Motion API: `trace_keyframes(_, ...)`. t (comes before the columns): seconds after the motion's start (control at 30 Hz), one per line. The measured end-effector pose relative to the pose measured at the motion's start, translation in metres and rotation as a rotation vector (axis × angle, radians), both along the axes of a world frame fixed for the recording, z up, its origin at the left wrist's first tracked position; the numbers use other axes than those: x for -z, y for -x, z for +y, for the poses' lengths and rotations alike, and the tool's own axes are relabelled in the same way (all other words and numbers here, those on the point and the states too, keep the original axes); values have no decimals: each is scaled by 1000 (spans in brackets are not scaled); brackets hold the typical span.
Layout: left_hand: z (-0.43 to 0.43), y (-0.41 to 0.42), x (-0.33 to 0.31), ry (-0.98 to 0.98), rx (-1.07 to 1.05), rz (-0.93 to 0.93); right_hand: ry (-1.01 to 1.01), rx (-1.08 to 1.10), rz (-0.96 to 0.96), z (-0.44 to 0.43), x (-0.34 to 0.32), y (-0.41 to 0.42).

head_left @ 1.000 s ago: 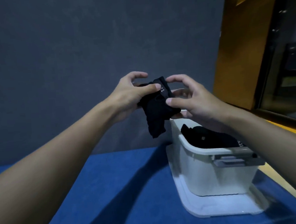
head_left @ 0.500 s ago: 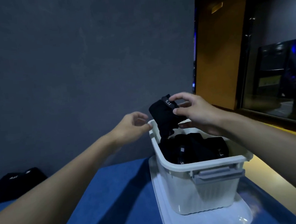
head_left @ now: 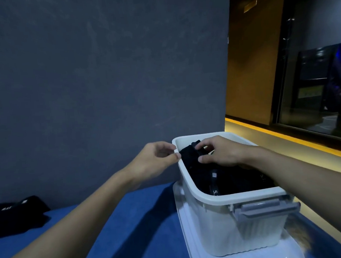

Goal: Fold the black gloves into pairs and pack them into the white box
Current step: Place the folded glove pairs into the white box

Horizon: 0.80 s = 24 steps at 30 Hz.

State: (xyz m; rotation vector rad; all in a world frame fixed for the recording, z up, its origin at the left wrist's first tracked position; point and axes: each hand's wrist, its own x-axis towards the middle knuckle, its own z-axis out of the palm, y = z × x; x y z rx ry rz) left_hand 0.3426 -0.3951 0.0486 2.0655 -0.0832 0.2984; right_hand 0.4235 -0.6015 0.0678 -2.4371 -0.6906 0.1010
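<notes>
R hand pinches folded black fabric glove pair, lowered vs 0.5 s ago into far-L corner of white plastic box, atop packed gloves. L hand now at box L rim, fingers curled; grip can't tell

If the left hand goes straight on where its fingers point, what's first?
Left hand points right: first the white box rim at its fingertips, then the folded glove pinched by the right hand. May already touch; depth unclear.

smooth plastic box, matt cloth gloves
</notes>
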Motion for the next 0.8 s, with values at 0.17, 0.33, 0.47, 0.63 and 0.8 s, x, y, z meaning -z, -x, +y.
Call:
trace_keyframes(0.17,-3,2,0,-19,23,21,23,24,-6,-6,0,-4)
trace_keyframes(0.33,-4,5,1,-20,58,51,74,8,-44,-6,1,-5)
trace_keyframes(0.47,-3,5,1,-15,64,50,108,3,-40,-7,1,-7)
trace_keyframes(0.63,-3,5,3,-24,45,42,129,-5,-12,-8,3,-10)
trace_keyframes(0.8,-2,5,4,-19,53,35,91,4,20,-8,6,-12)
